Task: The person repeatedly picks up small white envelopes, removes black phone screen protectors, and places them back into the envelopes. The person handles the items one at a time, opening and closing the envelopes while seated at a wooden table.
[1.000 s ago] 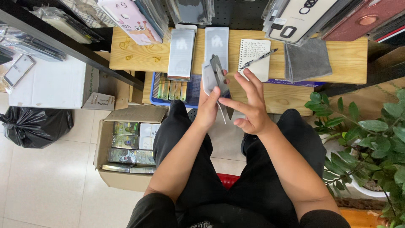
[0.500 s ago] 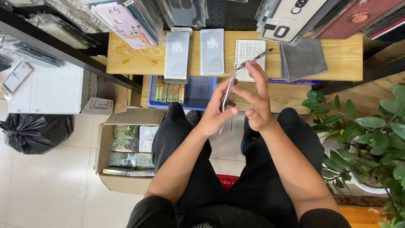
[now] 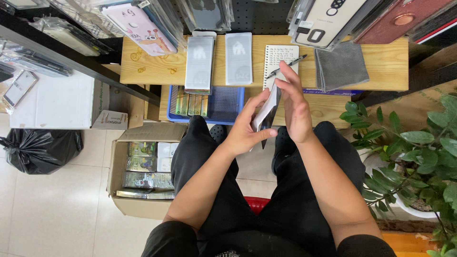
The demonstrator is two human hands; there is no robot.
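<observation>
The left hand (image 3: 245, 131) and right hand (image 3: 295, 109) together clasp a thin white package (image 3: 266, 112) on edge, over the knees, near the wooden bench (image 3: 385, 62). Two flat grey packages (image 3: 219, 59) lie on the bench, more remaining in the blue tray (image 3: 216, 112).

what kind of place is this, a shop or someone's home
Most likely a small phone-accessory shop: packaged phone cases hang on a black pegboard, flat grey packets lie on the wooden bench, and an open cardboard stock box sits on the floor.
</observation>
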